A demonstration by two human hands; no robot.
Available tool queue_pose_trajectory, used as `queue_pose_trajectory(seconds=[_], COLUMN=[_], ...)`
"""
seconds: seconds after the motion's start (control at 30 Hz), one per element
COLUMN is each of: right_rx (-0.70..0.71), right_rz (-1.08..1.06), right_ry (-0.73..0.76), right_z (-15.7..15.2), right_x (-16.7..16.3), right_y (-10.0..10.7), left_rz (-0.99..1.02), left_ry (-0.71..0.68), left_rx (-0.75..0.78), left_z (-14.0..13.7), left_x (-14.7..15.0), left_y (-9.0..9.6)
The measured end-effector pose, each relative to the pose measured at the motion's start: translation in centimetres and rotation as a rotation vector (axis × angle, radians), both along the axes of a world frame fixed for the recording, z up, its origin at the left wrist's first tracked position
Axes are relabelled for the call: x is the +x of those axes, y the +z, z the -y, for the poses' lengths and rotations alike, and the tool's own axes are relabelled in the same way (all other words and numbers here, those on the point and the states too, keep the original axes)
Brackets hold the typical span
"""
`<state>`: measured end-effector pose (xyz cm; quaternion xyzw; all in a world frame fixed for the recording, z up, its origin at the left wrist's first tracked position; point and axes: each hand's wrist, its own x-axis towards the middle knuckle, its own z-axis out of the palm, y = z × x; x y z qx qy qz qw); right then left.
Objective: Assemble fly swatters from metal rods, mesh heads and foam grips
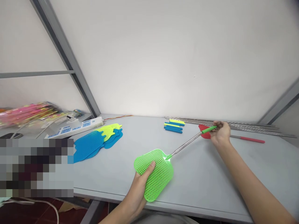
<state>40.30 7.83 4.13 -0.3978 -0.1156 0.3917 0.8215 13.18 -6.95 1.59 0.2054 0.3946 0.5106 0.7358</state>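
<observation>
A green fly swatter with a metal telescopic rod and a green grip is held above the table between my two hands. My left hand grips its perforated head, thumb on top and the other fingers hidden beneath. At the far end my right hand is closed on the green grip's tip. Under and behind that hand lies a red fly swatter, its head partly covered by the green grip and my hand. Blue and yellow handle sleeves lie at the back, left of my right hand.
Blue swatter heads and yellow swatter heads are piled on the left of the grey table. Behind them lies a white power strip. Thin metal rods run along the wall. Bagged pink and yellow items lie far left.
</observation>
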Motion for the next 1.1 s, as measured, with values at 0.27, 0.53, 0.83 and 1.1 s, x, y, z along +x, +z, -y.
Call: queue_pose_trajectory(seconds=[0.27,0.53,0.83,1.1], right_rx=[0.007,0.030,0.024,0.032], right_rz=[-0.002,0.018,0.061,0.098], right_ry=[0.021,0.059,0.046,0.015], right_z=[0.12,-0.08,-0.04,0.00], right_x=[-0.42,-0.21,-0.17,-0.11], right_y=[0.06,-0.23,-0.37,-0.37], left_rz=[-0.007,-0.026,-0.019,-0.032], left_ry=[0.006,-0.002,-0.020,-0.007], left_rx=[0.001,-0.007,0.021,0.029], left_z=[0.02,0.02,0.00,0.00], left_x=[0.16,0.10,0.17,0.38], left_y=[0.21,0.35,0.34,0.44])
